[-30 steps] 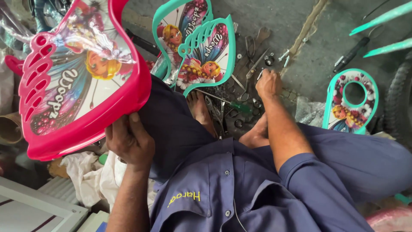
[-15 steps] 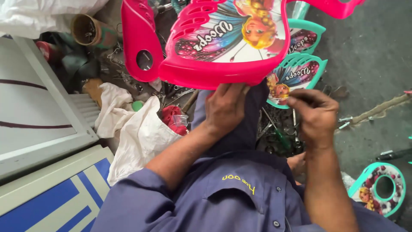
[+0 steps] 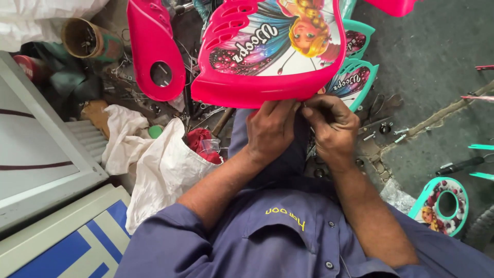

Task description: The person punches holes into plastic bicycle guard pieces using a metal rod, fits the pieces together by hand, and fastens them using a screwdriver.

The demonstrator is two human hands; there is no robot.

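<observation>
A bright pink plastic panel (image 3: 267, 51) with a cartoon fairy picture and cut-out slots is held up in front of me. My left hand (image 3: 271, 128) grips its lower edge from below. My right hand (image 3: 332, 128) pinches at the same edge just to the right, fingertips together on something too small to make out. Both hands touch each other over my knee.
A second pink part with a round hole (image 3: 154, 51) stands at the left. Teal picture panels (image 3: 355, 82) lie behind, a teal ring panel (image 3: 442, 206) at the right. White cloth bag (image 3: 159, 170), cardboard tube (image 3: 85, 38), scattered screws and tools (image 3: 383, 128) on the concrete floor.
The view has swung left and the pink panel has turned and come closer. My right hand came in from the floor and now meets the left at the panel's lower edge.
</observation>
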